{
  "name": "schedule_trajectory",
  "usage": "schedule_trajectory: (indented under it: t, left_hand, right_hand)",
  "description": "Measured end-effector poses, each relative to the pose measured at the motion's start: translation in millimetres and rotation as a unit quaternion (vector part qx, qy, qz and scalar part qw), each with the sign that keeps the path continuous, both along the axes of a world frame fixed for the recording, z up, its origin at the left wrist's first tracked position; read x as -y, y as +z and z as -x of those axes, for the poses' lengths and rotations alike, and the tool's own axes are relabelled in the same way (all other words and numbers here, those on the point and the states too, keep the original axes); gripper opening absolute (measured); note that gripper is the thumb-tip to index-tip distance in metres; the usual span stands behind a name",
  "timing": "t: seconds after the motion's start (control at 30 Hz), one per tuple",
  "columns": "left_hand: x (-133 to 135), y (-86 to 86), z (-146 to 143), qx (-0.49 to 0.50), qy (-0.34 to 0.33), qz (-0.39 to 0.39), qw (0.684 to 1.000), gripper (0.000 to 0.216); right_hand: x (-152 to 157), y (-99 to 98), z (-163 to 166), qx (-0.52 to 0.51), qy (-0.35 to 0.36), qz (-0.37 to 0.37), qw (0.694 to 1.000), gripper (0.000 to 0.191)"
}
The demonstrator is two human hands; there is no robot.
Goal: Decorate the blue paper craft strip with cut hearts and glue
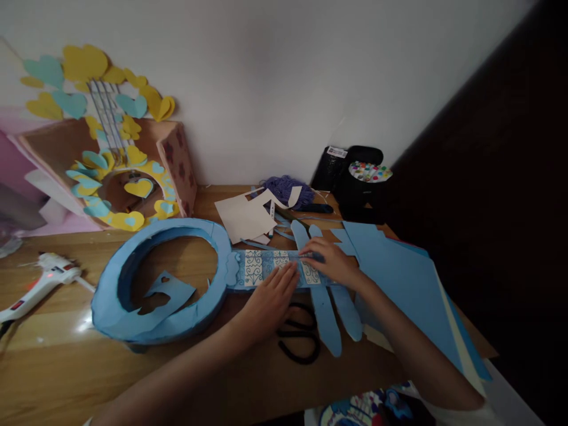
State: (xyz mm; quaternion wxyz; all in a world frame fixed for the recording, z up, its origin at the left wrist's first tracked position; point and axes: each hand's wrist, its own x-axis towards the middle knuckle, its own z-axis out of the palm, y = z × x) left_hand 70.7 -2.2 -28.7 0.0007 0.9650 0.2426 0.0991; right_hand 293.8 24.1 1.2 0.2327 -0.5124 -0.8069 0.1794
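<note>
A blue paper-covered ring (109, 293) lies on the wooden table, with a flat neck (254, 269) of white and blue scroll-patterned panels reaching right from it. My left hand (277, 290) lies flat on the neck, fingers stretched out. My right hand (331, 260) is pinched close to the neck's upper edge, near its right end; whatever is between the fingertips is too small to name. Two long blue strips with pointed ends (327, 331) cross the neck under my right hand. Black-handled scissors (306, 349) rest just below my left hand, their blades hidden.
At left lies a white glue gun (55, 275). A heart-covered yellow and aqua guitar shape (133, 155) leans against a cardboard box (177, 160). Behind the neck are white paper scraps (242, 216) and purple yarn (284, 192). Blue sheets (408, 290) and a marker case (364, 189) are at right.
</note>
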Motion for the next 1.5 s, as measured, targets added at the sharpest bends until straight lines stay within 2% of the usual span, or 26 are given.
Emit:
schedule_trajectory:
  t: [0.2, 0.37, 1.0, 1.23, 1.37, 1.5]
  left_hand:
    - [11, -6.2, 20, 0.001, 0.055, -0.028, 0.998, 0.064]
    - [11, -12.8, 32, 0.013, 0.074, -0.017, 0.997, 0.058]
    - [10, -14.0, 33, 0.025, 0.068, 0.004, 0.997, 0.060]
    - [11, -13.5, 35, 0.016, 0.068, 0.001, 0.998, 0.061]
    - [10, -12.7, 35, 0.015, 0.064, -0.002, 0.998, 0.061]
    - [8, -13.9, 36, 0.019, 0.056, -0.011, 0.998, 0.061]
  right_hand:
    - [-23, -0.9, 55, 0.019, 0.068, -0.022, 0.997, 0.008]
    - [-35, -2.1, 71, 0.051, 0.085, -0.028, 0.995, 0.002]
    - [-34, -1.4, 61, 0.053, 0.085, -0.028, 0.995, 0.007]
    - [-34, -0.4, 62, 0.041, 0.077, -0.013, 0.996, 0.003]
    - [-28, 8.0, 48, 0.021, 0.041, -0.004, 0.999, 0.010]
    - [-15, 15.6, 7, 0.003, -0.047, -0.001, 0.999, 0.019]
